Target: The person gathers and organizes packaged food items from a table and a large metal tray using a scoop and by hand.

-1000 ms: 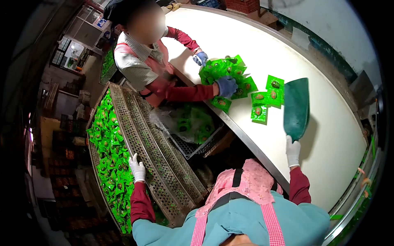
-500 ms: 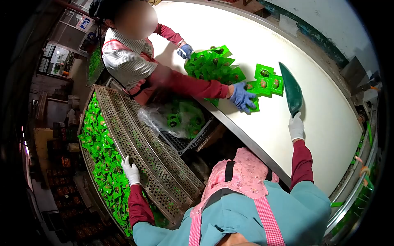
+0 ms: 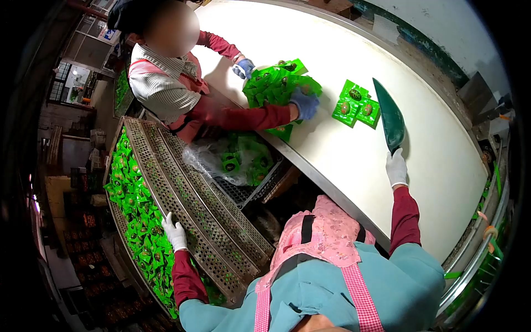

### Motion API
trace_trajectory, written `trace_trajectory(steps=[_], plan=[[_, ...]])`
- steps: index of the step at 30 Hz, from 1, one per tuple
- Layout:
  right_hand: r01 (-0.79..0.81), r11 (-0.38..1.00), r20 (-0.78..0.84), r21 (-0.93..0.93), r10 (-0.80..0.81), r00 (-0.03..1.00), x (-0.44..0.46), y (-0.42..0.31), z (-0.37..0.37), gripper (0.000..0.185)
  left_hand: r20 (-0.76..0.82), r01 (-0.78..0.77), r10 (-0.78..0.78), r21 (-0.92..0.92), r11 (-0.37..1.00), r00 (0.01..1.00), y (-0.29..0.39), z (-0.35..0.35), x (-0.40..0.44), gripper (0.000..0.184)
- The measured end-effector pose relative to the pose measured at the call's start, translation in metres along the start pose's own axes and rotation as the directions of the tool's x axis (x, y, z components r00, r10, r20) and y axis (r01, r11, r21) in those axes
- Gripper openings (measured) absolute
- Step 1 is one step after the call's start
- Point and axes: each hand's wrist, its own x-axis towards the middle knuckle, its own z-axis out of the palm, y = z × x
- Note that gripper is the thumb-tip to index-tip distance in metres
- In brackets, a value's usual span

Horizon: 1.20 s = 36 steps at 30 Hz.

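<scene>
My right hand (image 3: 396,168), in a white glove, is closed around the end of a long dark green scoop (image 3: 391,122) on the white table. Just left of its blade lie three green packets (image 3: 357,103), close to one another. My left hand (image 3: 175,232), also white-gloved, rests at the rim of a perforated metal tray (image 3: 193,193), its fingers stretched out with nothing visible in them. Beside that hand, many green packets (image 3: 133,205) fill the trough along the tray's left side.
Across the table, a co-worker's blue-gloved hands are at a pile of green packets (image 3: 271,87). A dark crate (image 3: 243,198) with a clear plastic bag (image 3: 202,160) and packets stands between the tray and the table (image 3: 354,171). Metal rails (image 3: 464,282) run at the right.
The co-worker's nearer hand has moved left from the packets by the scoop to the pile, and fewer packets lie by the scoop. My two hands have hardly moved.
</scene>
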Motion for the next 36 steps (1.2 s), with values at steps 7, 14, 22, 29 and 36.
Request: trace_trajectory(steps=[7, 14, 22, 29, 36], plan=[[0.043, 0.994, -0.003, -0.104, -0.044, 0.999, 0.003, -0.015, 0.0, 0.043, -0.014, 0.002, -0.002, -0.004, 1.0, 1.0, 0.008, -0.004, -0.002, 0.053], [0.054, 0.987, 0.037, -0.154, -0.049, 0.998, 0.004, -0.019, -0.007, 0.043, -0.019, -0.01, 0.01, -0.005, 1.0, 1.0, 0.008, -0.003, -0.002, 0.053], [0.033, 0.996, 0.073, -0.085, -0.027, 0.997, 0.037, -0.045, -0.01, 0.039, 0.03, 0.015, -0.013, -0.062, 0.998, 0.999, 0.014, -0.009, -0.001, 0.053], [0.128, 0.984, 0.209, -0.125, -0.1, 0.973, 0.007, -0.06, 0.007, 0.051, 0.009, 0.006, -0.005, -0.063, 0.998, 1.0, 0.008, -0.005, -0.001, 0.051], [0.213, 0.968, 0.225, -0.131, -0.18, 0.958, -0.022, -0.06, 0.004, 0.05, 0.042, 0.054, -0.052, -0.051, 0.997, 0.998, 0.015, -0.01, -0.001, 0.051]])
